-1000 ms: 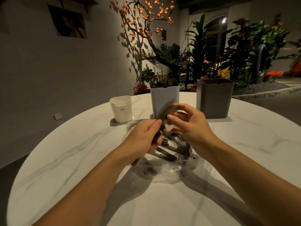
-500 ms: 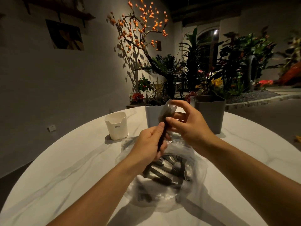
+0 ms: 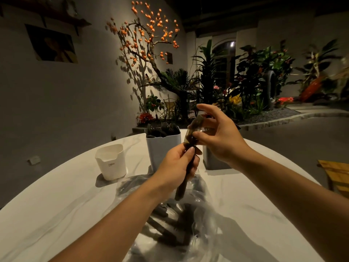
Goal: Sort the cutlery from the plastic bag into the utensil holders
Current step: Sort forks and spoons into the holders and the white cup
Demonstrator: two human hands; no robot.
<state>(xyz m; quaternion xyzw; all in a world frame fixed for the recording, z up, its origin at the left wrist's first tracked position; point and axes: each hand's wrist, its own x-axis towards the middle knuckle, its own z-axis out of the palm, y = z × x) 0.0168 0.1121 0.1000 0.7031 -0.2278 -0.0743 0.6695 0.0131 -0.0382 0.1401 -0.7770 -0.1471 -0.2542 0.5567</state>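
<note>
Your left hand [image 3: 177,165] grips a dark utensil [image 3: 186,178] above the plastic bag [image 3: 188,224]; your right hand [image 3: 217,137] pinches its wrapped tip (hiding the grey holder [image 3: 213,161]), beside the white holder [image 3: 160,148].

Both bare forearms reach forward and meet just above the middle of the view. The left hand [image 3: 177,163] is raised, fingers curled round a dark utensil [image 3: 186,178] – thumb laid up along it, the handle end poking out below the fist. The right hand [image 3: 217,137] sits a little higher and just beside it, wrist bent – thumb and a fingertip pinching the utensil's top, the forefinger arched above and the other fingers loosely spread.
</note>
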